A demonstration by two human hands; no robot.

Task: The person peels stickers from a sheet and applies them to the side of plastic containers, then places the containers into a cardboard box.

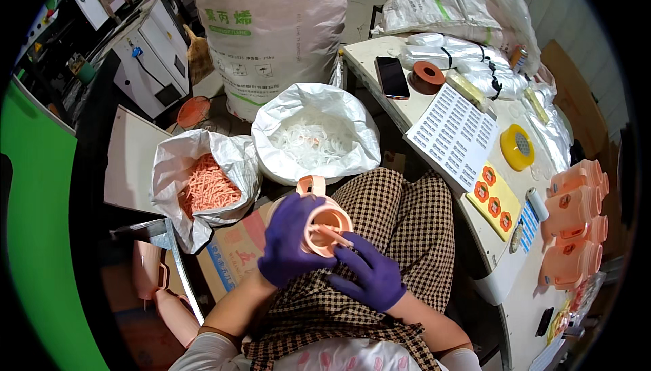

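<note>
Over my lap, my left hand (290,241), in a purple glove, is wrapped round a peach plastic mug (344,219). Its open mouth faces up and toward the right, and the loop handle is at the far side. My right hand (371,275), gloved the same, pinches the outer end of a thin peach stick (332,235) at the mug's mouth. The stick reaches into the mug; whether it is joined to the inside I cannot tell. Beyond the mug, a white sack (166,161) holds many thin peach sticks, and another white sack (369,133) holds clear plastic rings.
Finished-looking peach mugs (566,262) stand stacked on the white table (498,252) at right. Also there: a phone (392,77), a label sheet (453,130), a sticker sheet (498,201), yellow tape (517,147). More peach mugs (148,269) lie in a bin at lower left.
</note>
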